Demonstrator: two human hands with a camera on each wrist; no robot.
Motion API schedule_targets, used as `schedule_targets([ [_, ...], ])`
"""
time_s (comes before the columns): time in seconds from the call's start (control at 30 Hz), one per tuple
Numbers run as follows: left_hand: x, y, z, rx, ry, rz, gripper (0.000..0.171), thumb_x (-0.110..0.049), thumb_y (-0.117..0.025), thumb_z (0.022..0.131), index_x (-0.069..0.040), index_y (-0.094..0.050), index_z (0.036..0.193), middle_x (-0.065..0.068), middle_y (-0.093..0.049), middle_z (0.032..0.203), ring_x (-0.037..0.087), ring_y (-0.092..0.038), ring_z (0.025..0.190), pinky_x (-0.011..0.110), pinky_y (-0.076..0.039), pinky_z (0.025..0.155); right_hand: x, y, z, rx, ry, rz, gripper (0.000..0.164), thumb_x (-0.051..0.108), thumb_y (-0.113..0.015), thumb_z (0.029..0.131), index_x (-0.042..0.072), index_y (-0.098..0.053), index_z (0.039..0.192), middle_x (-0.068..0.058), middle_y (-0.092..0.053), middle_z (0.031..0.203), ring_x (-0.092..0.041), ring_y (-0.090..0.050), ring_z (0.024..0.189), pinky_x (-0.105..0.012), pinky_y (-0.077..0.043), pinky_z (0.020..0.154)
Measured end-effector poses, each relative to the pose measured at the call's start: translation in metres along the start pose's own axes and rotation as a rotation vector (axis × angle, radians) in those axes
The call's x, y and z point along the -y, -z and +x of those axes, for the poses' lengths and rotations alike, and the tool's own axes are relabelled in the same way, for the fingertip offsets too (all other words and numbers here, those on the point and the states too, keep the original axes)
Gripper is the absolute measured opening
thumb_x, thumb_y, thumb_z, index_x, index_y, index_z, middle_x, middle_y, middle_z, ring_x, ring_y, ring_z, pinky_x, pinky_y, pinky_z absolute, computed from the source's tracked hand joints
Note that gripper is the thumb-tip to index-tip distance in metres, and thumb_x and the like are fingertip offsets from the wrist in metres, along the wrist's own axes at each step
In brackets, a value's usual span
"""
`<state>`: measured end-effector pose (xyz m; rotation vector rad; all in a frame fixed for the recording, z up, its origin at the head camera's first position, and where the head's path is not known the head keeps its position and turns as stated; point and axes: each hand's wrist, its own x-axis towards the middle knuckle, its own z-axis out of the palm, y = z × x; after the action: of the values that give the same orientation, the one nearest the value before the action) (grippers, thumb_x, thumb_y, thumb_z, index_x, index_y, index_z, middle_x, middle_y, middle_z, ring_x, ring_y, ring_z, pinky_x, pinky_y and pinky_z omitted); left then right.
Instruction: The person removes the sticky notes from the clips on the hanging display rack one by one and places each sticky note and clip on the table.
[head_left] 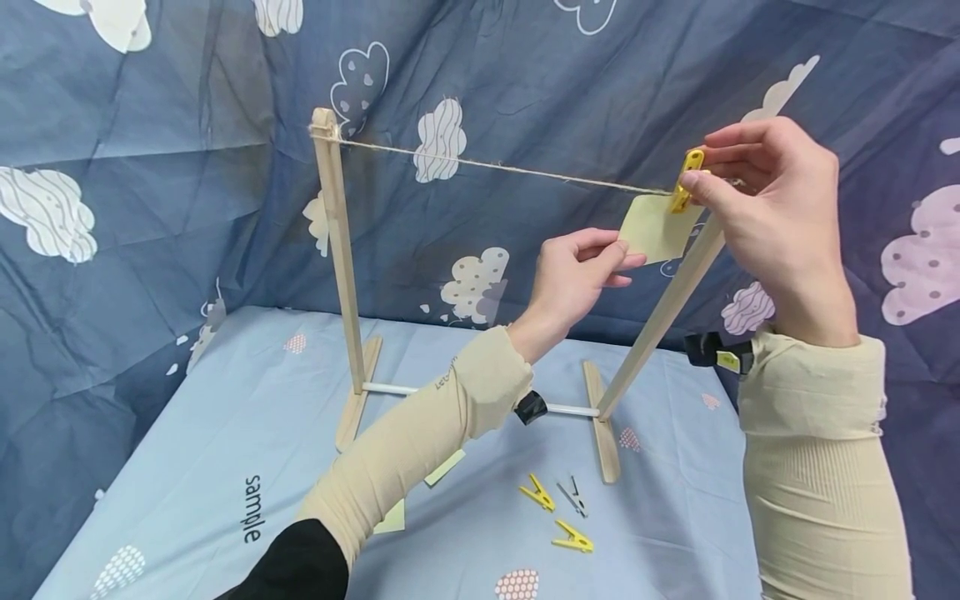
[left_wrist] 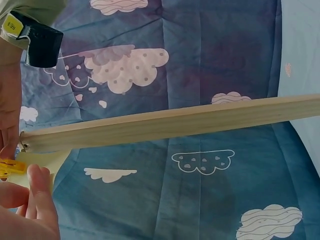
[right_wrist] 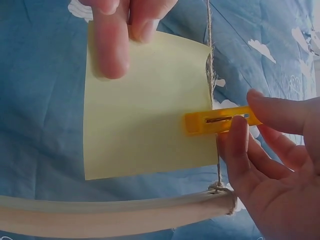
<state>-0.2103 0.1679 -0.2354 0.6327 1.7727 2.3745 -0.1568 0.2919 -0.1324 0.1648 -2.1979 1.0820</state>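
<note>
My right hand [head_left: 783, 204] pinches a yellow clothespin [right_wrist: 220, 120] between thumb and fingers, near the right end of the twine [head_left: 495, 167]. The clothespin lies over the upper edge of a pale yellow square of paper [right_wrist: 145, 115], right at the twine. Below and to the left, my left hand [head_left: 581, 271] pinches the paper's lower left corner between thumb and fingers. In the right wrist view the left fingers lie over the paper's edge. The left wrist view shows the paper partly hidden behind the left hand, close to the top of the right wooden post [left_wrist: 170, 122].
A left wooden post [head_left: 341, 258] holds the twine's other end; a white rod [head_left: 390, 389] joins the bases. On the blue sheet lie yellow clothespins [head_left: 537, 493] and a grey one [head_left: 573, 498]. More paper [head_left: 392, 518] lies partly under my left forearm. A dark cloud-print cloth hangs behind.
</note>
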Motion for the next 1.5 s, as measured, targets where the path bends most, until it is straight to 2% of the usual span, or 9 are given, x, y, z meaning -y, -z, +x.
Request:
schedule_targets([
  [0.27, 0.001, 0.003, -0.002, -0.004, 0.008, 0.017, 0.023, -0.019, -0.060, 0.085, -0.010, -0.063, 0.106, 0.001, -0.069, 0.087, 0.005, -0.067, 0.071, 0.021, -0.053, 0.064, -0.002, -0.005, 0.002, -0.078, 0.018, 0.019, 0.032, 0.004, -0.072, 0.071, 0.006, -0.063, 0.101, 0.000, -0.066, 0.088, -0.008, -0.063, 0.078, -0.014, -0.046, 0.072],
  [0.47, 0.000, 0.005, -0.005, 0.003, -0.003, 0.038, 0.022, -0.019, -0.060, 0.085, -0.010, -0.063, 0.105, 0.001, -0.069, 0.086, 0.006, -0.067, 0.070, 0.022, -0.053, 0.062, -0.002, -0.008, 0.002, -0.134, 0.043, 0.085, 0.032, -0.002, -0.074, 0.067, 0.005, -0.063, 0.097, 0.000, -0.066, 0.081, -0.010, -0.063, 0.073, -0.015, -0.047, 0.070],
  [0.67, 0.000, 0.006, -0.005, 0.014, -0.004, 0.034, 0.022, -0.016, -0.060, 0.086, -0.011, -0.061, 0.107, 0.001, -0.069, 0.086, 0.007, -0.067, 0.068, 0.024, -0.054, 0.061, -0.002, -0.010, 0.003, -0.194, 0.097, 0.200, 0.032, -0.008, -0.074, 0.063, 0.000, -0.064, 0.092, -0.003, -0.066, 0.074, -0.010, -0.064, 0.068, -0.016, -0.048, 0.067],
  [0.8, -0.002, 0.007, -0.006, 0.028, -0.002, 0.048, 0.024, -0.014, -0.057, 0.087, -0.012, -0.056, 0.111, 0.001, -0.069, 0.086, 0.008, -0.067, 0.066, 0.024, -0.054, 0.060, 0.000, -0.011, 0.002, -0.211, 0.113, 0.242, 0.030, -0.007, -0.074, 0.064, -0.001, -0.064, 0.091, -0.005, -0.065, 0.074, -0.012, -0.064, 0.068, -0.017, -0.048, 0.066],
  [1.0, -0.022, 0.008, -0.022, 0.038, -0.011, 0.109, 0.025, -0.008, -0.051, 0.088, -0.011, -0.050, 0.113, 0.006, -0.068, 0.090, 0.013, -0.067, 0.061, 0.025, -0.053, 0.056, 0.009, -0.014, -0.001, -0.242, 0.126, 0.295, 0.028, -0.009, -0.071, 0.065, 0.000, -0.063, 0.091, -0.006, -0.065, 0.072, -0.013, -0.063, 0.067, -0.018, -0.047, 0.065],
  [1.1, -0.027, 0.009, -0.026, 0.047, -0.028, 0.109, 0.027, -0.005, -0.049, 0.088, -0.009, -0.048, 0.114, 0.010, -0.068, 0.091, 0.016, -0.067, 0.061, 0.026, -0.053, 0.055, 0.012, -0.015, -0.002, -0.243, 0.139, 0.330, 0.028, -0.009, -0.071, 0.066, -0.001, -0.063, 0.091, -0.008, -0.064, 0.073, -0.014, -0.063, 0.067, -0.018, -0.048, 0.065],
  [1.33, -0.027, 0.010, -0.027, 0.043, -0.044, 0.098, 0.027, -0.001, -0.046, 0.087, -0.007, -0.045, 0.114, 0.013, -0.066, 0.088, 0.018, -0.067, 0.058, 0.028, -0.053, 0.053, 0.016, -0.016, -0.004, -0.247, 0.177, 0.389, 0.027, -0.012, -0.070, 0.066, -0.003, -0.062, 0.090, -0.010, -0.065, 0.074, -0.016, -0.063, 0.068, -0.018, -0.049, 0.065],
  [1.5, -0.019, 0.011, -0.021, 0.030, -0.041, 0.110, 0.021, -0.002, -0.046, 0.087, -0.007, -0.043, 0.106, 0.009, -0.065, 0.088, 0.017, -0.066, 0.055, 0.029, -0.053, 0.051, 0.020, -0.016, -0.004, -0.274, 0.256, 0.353, 0.025, -0.012, -0.068, 0.067, -0.002, -0.062, 0.088, -0.010, -0.065, 0.073, -0.018, -0.064, 0.069, -0.018, -0.049, 0.064],
])
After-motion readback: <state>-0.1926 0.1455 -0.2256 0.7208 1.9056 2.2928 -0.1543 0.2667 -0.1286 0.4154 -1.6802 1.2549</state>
